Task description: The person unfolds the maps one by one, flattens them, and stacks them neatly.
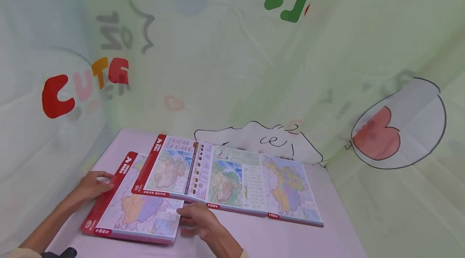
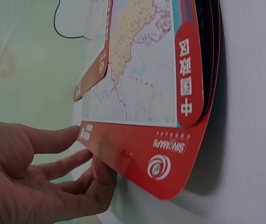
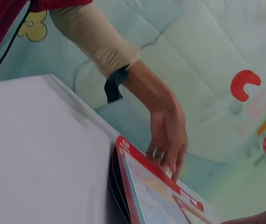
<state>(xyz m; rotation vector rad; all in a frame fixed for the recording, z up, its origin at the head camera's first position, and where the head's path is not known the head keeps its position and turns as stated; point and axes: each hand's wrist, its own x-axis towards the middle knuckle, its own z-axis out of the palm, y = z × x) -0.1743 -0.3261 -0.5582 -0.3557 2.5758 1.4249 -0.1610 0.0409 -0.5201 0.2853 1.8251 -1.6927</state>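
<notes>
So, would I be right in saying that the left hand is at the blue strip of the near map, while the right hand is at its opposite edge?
Not quite: the strip is red, as the head view shows. The left hand is at it, and the right hand is at the near map's opposite edge.

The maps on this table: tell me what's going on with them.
A person has both hands at the near map, in the lower left of the head view. The left hand touches its red edge and the right hand is at the opposite edge; how firmly they hold it is unclear. Another red-edged map overlaps its far right part, with a middle map and a right map continuing the row across the table.
</notes>
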